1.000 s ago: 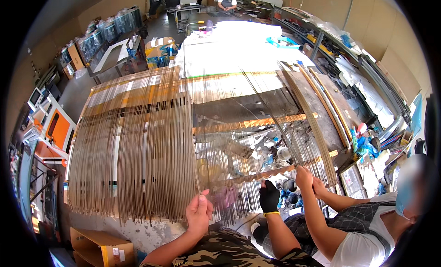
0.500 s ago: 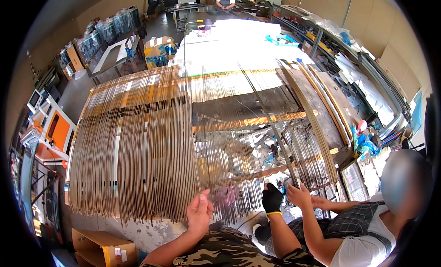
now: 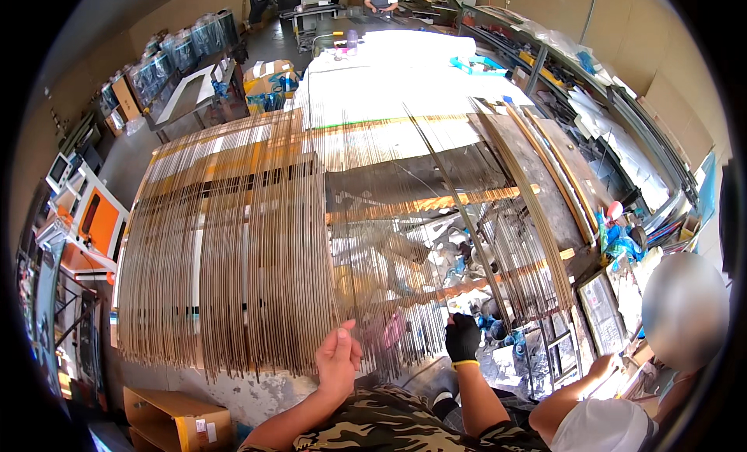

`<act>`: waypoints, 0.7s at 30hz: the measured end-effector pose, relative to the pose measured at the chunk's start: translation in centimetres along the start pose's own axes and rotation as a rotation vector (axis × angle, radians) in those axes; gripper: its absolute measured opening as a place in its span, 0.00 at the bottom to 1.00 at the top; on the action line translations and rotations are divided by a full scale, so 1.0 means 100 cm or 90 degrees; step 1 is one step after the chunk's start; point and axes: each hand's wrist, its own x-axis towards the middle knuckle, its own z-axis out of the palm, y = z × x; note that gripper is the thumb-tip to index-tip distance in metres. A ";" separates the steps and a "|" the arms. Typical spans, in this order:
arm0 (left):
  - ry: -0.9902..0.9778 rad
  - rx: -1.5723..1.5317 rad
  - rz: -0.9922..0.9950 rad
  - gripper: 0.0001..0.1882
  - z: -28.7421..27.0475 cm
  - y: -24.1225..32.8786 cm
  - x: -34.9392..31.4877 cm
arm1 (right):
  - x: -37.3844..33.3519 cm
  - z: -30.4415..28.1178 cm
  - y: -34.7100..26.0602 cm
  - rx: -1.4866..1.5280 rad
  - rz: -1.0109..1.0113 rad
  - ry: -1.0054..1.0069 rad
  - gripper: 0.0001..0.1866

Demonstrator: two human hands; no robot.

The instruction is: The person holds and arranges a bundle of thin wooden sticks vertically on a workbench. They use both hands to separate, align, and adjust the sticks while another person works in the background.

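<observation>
Long thin metal rods (image 3: 268,273) lie side by side in a dense layer on the left of a rack. My bare left hand (image 3: 339,357) is closed at the near ends of this layer, by its right edge. Its fingertips are pinched together; what they hold, if anything, is too thin to tell. My right hand (image 3: 463,340), in a black glove, is closed at the near ends of the sparser rods (image 3: 401,296) in the middle. Whatever lies inside its fingers is hidden. A narrow bunch of dark rods (image 3: 473,230) slants across to its right.
Notched wooden bars (image 3: 424,207) cross under the rods. At the right a co-worker's arm (image 3: 572,397) reaches toward cluttered boxes. A thicker rod bundle (image 3: 529,203) lies along the right side. A bright white sheet (image 3: 381,78) covers the far table. An open cardboard box (image 3: 175,417) sits lower left.
The co-worker's hands have left the dark rods beside my right hand and moved right, as the co-worker leans away. My own hands have hardly moved.
</observation>
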 end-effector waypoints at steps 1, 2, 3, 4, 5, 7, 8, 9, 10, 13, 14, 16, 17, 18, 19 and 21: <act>-0.001 -0.001 0.001 0.22 0.000 0.000 0.000 | 0.008 0.002 -0.004 -0.001 0.008 -0.003 0.09; -0.002 -0.001 -0.001 0.22 0.001 0.000 0.000 | 0.013 0.003 -0.006 -0.003 0.016 -0.005 0.09; -0.003 -0.001 -0.002 0.22 0.001 -0.001 0.000 | 0.019 0.009 -0.002 0.001 -0.003 0.017 0.09; -0.004 -0.001 -0.003 0.22 0.001 -0.001 0.000 | 0.023 0.012 -0.002 0.000 0.019 0.008 0.09; -0.003 -0.002 -0.004 0.21 0.001 -0.001 -0.001 | 0.027 0.014 -0.002 0.011 0.013 0.009 0.09; 0.000 -0.003 -0.005 0.21 0.000 0.000 -0.001 | 0.027 0.015 -0.001 0.020 0.009 0.007 0.09; 0.003 -0.006 -0.005 0.21 0.000 -0.001 -0.001 | 0.024 0.014 0.000 0.017 0.009 0.001 0.09; 0.005 -0.007 -0.006 0.21 -0.001 -0.001 -0.001 | 0.021 0.013 0.001 0.015 0.009 -0.004 0.09; 0.008 -0.009 -0.006 0.20 -0.001 -0.001 -0.001 | 0.019 0.012 0.000 0.003 0.011 -0.011 0.10; 0.009 -0.003 -0.001 0.20 -0.001 -0.001 -0.002 | 0.009 0.005 0.001 -0.016 0.025 -0.037 0.11; 0.006 -0.003 -0.001 0.20 -0.001 -0.001 -0.002 | 0.006 0.005 0.002 -0.015 0.026 -0.037 0.11; 0.000 -0.002 0.000 0.20 0.000 0.000 -0.002 | 0.004 0.006 0.004 -0.015 0.028 -0.036 0.11; 0.002 0.000 -0.003 0.20 0.000 0.000 -0.002 | 0.005 0.006 0.005 -0.017 0.025 -0.046 0.11; 0.003 0.002 -0.007 0.20 0.000 -0.001 -0.002 | 0.006 0.006 0.005 -0.037 0.044 -0.067 0.11; 0.004 0.004 -0.011 0.20 0.001 -0.001 -0.002 | 0.006 0.006 0.004 -0.033 0.057 -0.064 0.11; 0.007 0.001 -0.018 0.19 0.002 0.001 -0.002 | 0.009 0.004 -0.003 -0.046 0.080 -0.070 0.11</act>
